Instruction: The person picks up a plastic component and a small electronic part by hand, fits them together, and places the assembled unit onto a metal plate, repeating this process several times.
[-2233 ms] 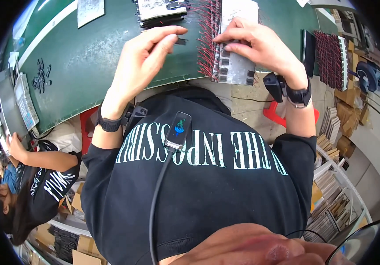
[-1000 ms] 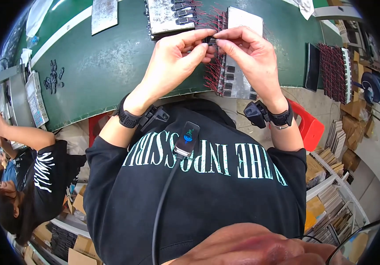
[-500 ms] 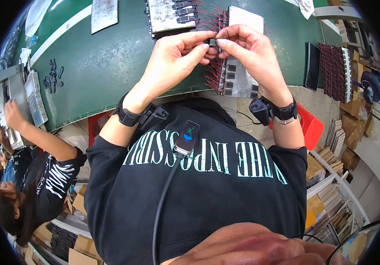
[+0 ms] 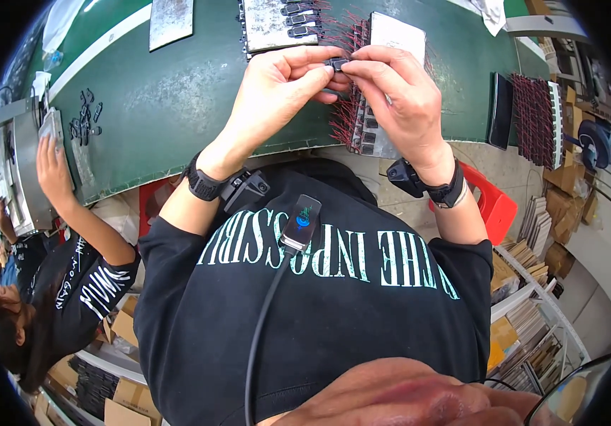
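A small black rectangular part, like those lying in rows on the plates, is held between both hands above the green table. My left hand is closed, pinching its left side between thumb and fingers. My right hand has its fingertips pressed together at the part's right end; whether they hold a thin wire there cannot be made out. Right below the hands, partly hidden by my right hand, lies a metal plate carrying a row of black parts with thin red wires sticking out to the left.
A stack of metal plates with black parts stands farther back. Another bare plate lies at the far left. Loose black parts are scattered left. At right sit a wired rack and red stool. A co-worker's arm reaches in at left.
My right hand has turned so its back faces up more, with its fingertips staying at the black part. My left hand barely moved. The co-worker's hand moved right, toward the table's edge.
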`<state>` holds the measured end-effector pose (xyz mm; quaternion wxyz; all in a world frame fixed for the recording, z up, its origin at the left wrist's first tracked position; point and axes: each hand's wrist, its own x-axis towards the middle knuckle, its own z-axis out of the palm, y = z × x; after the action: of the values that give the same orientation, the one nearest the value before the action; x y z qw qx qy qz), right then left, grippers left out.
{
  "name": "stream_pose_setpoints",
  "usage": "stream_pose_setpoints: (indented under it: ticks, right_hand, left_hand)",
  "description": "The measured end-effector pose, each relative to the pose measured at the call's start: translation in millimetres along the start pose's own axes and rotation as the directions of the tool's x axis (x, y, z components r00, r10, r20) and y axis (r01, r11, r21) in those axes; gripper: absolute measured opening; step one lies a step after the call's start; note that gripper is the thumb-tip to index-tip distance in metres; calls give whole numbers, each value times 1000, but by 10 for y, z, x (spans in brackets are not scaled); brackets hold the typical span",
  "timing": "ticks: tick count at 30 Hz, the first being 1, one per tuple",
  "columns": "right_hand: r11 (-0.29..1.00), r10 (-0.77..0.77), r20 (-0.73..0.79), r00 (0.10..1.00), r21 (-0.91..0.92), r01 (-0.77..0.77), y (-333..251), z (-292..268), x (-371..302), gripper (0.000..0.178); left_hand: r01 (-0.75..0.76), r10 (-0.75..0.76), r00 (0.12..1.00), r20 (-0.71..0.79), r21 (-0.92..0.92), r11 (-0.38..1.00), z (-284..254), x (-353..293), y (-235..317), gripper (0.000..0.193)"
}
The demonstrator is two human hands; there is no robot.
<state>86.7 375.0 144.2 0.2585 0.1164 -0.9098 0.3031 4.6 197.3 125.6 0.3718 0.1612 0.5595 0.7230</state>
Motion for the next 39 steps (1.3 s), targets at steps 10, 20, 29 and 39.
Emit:
stream_pose_setpoints:
  ticks: [10,20,29,39]
  right_hand:
    - [990,121,84,989,59,-126,19,113,9,16]
    - [789,407,202,891,414,-454,-27,93,-12,13]
    - [937,185,165,969,266,-225,123,34,-68,15]
    - [745,430,245,869,448,-495,59,41,-169,15]
  left_hand:
    - [15,-16,1000,9,57,998,-133,-17,-42,34]
    - [-32,29,999,18,151,988,-109,-72,-28,33]
    - [-63,59,998,24,301,952,-53,-89,-7,32]
    - [-13,2,999,45,232,973,-23,-78,-35,32]
